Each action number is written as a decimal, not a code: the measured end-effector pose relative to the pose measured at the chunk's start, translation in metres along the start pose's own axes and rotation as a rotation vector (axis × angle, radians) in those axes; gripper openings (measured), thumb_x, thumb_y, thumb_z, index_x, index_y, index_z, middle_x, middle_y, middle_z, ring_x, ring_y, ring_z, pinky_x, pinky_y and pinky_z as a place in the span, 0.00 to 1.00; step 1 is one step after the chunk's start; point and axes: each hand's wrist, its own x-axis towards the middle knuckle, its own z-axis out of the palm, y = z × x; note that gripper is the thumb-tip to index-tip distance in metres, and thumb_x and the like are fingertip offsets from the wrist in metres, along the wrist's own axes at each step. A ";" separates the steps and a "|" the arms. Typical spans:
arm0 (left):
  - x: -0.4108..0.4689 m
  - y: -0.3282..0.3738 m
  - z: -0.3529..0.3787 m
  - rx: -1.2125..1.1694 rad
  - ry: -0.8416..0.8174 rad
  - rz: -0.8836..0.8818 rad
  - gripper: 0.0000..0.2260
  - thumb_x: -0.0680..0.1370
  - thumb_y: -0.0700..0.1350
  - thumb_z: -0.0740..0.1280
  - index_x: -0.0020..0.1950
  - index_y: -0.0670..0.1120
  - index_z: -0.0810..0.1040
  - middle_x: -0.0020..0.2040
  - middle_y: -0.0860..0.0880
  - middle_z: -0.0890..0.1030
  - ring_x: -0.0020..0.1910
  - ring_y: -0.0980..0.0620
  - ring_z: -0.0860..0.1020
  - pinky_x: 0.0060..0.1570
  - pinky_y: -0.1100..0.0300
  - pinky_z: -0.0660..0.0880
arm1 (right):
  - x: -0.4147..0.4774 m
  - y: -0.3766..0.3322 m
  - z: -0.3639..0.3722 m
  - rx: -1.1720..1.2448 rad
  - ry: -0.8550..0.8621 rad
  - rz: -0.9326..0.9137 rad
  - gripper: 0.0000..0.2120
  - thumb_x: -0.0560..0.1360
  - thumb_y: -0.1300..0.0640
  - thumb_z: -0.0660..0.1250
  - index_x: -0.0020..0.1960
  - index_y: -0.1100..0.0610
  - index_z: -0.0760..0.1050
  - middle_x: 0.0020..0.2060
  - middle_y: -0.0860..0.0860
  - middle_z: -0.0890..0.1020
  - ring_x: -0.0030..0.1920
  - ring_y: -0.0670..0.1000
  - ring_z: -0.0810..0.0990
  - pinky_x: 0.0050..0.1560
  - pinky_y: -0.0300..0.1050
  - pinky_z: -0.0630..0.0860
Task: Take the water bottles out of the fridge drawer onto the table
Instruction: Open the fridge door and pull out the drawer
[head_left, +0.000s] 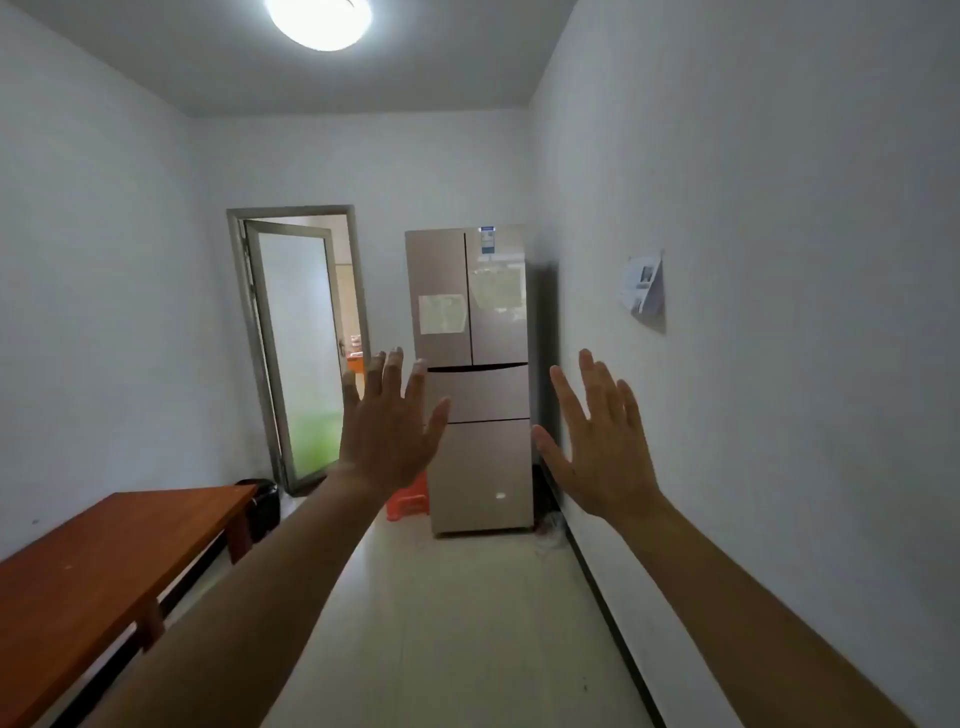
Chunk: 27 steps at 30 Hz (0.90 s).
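Glossy champagne-coloured metal faced the tall fridge (475, 374), a flat-fronted box with two upper doors and, below them, two drawers (480, 392) shut flush; any water bottles stayed hidden inside. Left of the fridge and nearer the camera stood a smooth reddish wooden table (104, 561). In front of the fridge, the left hand (387, 431) and right hand (597, 441) were raised with fingers spread wide, holding nothing. A small red item, perhaps a plastic stool (408, 501), sat beside the fridge's base.
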 end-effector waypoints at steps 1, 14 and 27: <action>0.001 0.000 0.007 -0.004 -0.033 -0.017 0.31 0.80 0.64 0.48 0.74 0.46 0.69 0.75 0.40 0.67 0.76 0.39 0.63 0.72 0.36 0.57 | 0.002 0.004 0.010 0.015 -0.011 0.019 0.36 0.80 0.34 0.51 0.82 0.52 0.51 0.81 0.58 0.47 0.80 0.59 0.47 0.78 0.60 0.47; 0.113 -0.088 0.197 0.001 -0.058 -0.092 0.33 0.80 0.65 0.45 0.75 0.46 0.68 0.76 0.40 0.66 0.76 0.38 0.63 0.72 0.37 0.57 | 0.120 0.010 0.255 0.011 -0.190 0.052 0.37 0.79 0.34 0.50 0.81 0.54 0.54 0.81 0.59 0.50 0.80 0.61 0.53 0.77 0.60 0.49; 0.285 -0.111 0.446 -0.096 -0.165 -0.091 0.34 0.79 0.66 0.40 0.77 0.49 0.63 0.79 0.43 0.61 0.78 0.42 0.58 0.74 0.39 0.55 | 0.253 0.094 0.482 -0.040 -0.251 0.033 0.36 0.79 0.34 0.48 0.80 0.54 0.59 0.80 0.59 0.57 0.78 0.61 0.59 0.76 0.59 0.50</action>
